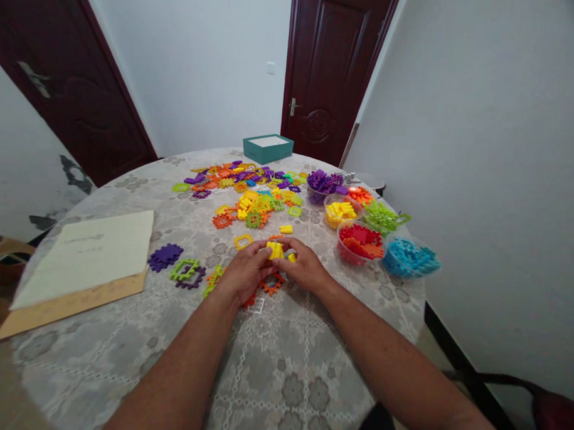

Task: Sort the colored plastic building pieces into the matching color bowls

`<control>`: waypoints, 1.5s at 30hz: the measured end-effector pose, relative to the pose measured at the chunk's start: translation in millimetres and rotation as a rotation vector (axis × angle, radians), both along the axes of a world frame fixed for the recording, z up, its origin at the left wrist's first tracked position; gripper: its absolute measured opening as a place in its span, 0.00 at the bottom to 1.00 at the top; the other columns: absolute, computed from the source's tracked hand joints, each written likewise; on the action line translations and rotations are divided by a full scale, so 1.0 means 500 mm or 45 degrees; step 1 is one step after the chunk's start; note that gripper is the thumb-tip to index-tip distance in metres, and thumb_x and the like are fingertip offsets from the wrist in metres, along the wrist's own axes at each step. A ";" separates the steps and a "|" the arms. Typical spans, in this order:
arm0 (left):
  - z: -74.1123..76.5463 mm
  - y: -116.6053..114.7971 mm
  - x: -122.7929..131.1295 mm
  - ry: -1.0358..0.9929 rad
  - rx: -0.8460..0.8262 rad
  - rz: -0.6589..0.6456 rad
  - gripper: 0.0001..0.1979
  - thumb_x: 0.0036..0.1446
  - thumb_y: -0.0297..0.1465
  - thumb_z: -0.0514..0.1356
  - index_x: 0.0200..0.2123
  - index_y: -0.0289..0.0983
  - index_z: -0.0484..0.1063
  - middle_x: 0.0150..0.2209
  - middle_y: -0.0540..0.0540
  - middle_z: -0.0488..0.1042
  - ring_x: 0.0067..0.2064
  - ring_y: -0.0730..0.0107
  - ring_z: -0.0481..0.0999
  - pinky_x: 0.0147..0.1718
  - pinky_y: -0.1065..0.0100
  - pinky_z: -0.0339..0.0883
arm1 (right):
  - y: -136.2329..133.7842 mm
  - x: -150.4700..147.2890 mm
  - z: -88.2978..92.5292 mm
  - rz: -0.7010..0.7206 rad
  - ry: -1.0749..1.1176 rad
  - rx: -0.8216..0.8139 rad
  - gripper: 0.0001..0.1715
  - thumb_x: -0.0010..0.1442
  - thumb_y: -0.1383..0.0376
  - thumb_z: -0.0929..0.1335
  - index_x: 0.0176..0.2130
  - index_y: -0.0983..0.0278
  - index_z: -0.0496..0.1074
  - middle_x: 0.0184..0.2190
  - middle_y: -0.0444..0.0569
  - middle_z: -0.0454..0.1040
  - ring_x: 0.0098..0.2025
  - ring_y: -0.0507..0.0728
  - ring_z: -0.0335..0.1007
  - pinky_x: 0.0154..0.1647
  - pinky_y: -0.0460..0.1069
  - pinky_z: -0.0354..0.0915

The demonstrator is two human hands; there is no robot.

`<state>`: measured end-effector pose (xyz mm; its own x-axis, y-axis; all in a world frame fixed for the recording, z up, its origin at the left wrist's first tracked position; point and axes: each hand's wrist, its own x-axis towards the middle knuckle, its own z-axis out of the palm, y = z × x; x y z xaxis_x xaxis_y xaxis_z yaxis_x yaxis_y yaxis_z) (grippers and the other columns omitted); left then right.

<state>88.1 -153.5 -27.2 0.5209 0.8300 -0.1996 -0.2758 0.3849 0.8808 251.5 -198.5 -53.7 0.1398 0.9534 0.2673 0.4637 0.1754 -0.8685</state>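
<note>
Several small yellow plastic pieces (275,250) are bunched between my two hands, just above the table. My left hand (251,266) is closed round them from the left. From the right, my right hand (304,264) has its fingers curled on the same bunch, with one yellow piece (292,257) showing by its fingers. Beneath the hands lies an orange gear-edged frame (272,284), partly covered. A loose yellow piece (286,229) rests just beyond my fingertips, and a yellow square frame (243,241) lies to the left.
Clear bowls along the right hold purple pieces (324,181), yellow pieces (342,212), red pieces (362,240) and blue pieces (411,256). A mixed pile (251,207) covers the middle. Purple plates (165,257) and a paper sheet (88,253) lie left; a green box (268,150) stands at the back.
</note>
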 end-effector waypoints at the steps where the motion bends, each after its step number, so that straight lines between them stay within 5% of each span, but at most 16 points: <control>1: 0.000 0.001 0.000 0.011 0.009 -0.005 0.15 0.59 0.32 0.66 0.49 0.35 0.76 0.47 0.38 0.80 0.39 0.68 0.81 0.41 0.66 0.78 | -0.001 0.002 0.003 0.017 -0.025 0.008 0.30 0.58 0.59 0.75 0.59 0.57 0.72 0.46 0.45 0.75 0.45 0.56 0.74 0.49 0.52 0.70; 10: 0.003 0.002 -0.006 0.002 0.009 -0.012 0.15 0.57 0.35 0.70 0.44 0.34 0.76 0.38 0.43 0.78 0.35 0.69 0.80 0.38 0.66 0.78 | -0.014 -0.008 0.021 0.034 -0.282 0.327 0.27 0.62 0.64 0.72 0.59 0.60 0.70 0.56 0.54 0.73 0.60 0.59 0.69 0.64 0.56 0.64; 21: 0.012 -0.003 -0.008 -0.050 -0.031 -0.066 0.14 0.58 0.35 0.68 0.44 0.34 0.75 0.39 0.41 0.80 0.35 0.67 0.81 0.37 0.65 0.79 | -0.012 0.005 0.027 0.036 -0.584 0.404 0.27 0.64 0.60 0.72 0.60 0.64 0.70 0.53 0.58 0.75 0.56 0.62 0.72 0.58 0.56 0.69; 26: 0.020 0.001 -0.010 0.024 -0.056 0.021 0.15 0.60 0.40 0.65 0.42 0.34 0.74 0.35 0.40 0.80 0.31 0.66 0.80 0.33 0.64 0.77 | -0.037 0.021 0.107 -0.058 -0.739 0.365 0.26 0.66 0.54 0.71 0.57 0.66 0.72 0.49 0.59 0.78 0.50 0.63 0.75 0.54 0.57 0.70; 31: 0.027 0.014 -0.020 0.499 0.385 0.297 0.16 0.61 0.44 0.60 0.40 0.36 0.74 0.39 0.40 0.81 0.33 0.66 0.80 0.30 0.66 0.74 | -0.049 0.127 0.252 -0.457 -0.869 0.329 0.28 0.67 0.47 0.69 0.55 0.63 0.74 0.47 0.56 0.80 0.47 0.62 0.76 0.51 0.55 0.69; 35: 0.007 0.030 -0.027 0.903 0.754 0.342 0.14 0.62 0.41 0.56 0.40 0.38 0.75 0.38 0.44 0.81 0.33 0.64 0.79 0.32 0.66 0.69 | 0.011 0.259 0.303 -0.688 -1.093 -0.029 0.29 0.67 0.46 0.67 0.53 0.66 0.76 0.45 0.57 0.81 0.44 0.61 0.77 0.46 0.51 0.67; 40: -0.014 0.037 -0.027 1.175 1.091 0.356 0.11 0.62 0.37 0.55 0.37 0.40 0.76 0.35 0.46 0.81 0.37 0.62 0.78 0.38 0.65 0.65 | 0.095 0.362 0.258 -0.688 -1.390 -0.548 0.30 0.65 0.49 0.68 0.54 0.69 0.77 0.51 0.64 0.80 0.51 0.64 0.77 0.47 0.50 0.66; 45: -0.001 0.030 -0.030 1.189 1.131 0.364 0.12 0.64 0.37 0.54 0.39 0.40 0.76 0.36 0.45 0.81 0.38 0.62 0.79 0.39 0.65 0.65 | 0.122 0.389 0.235 -0.486 -1.514 -0.715 0.26 0.64 0.51 0.69 0.50 0.67 0.81 0.48 0.60 0.81 0.49 0.62 0.77 0.47 0.48 0.66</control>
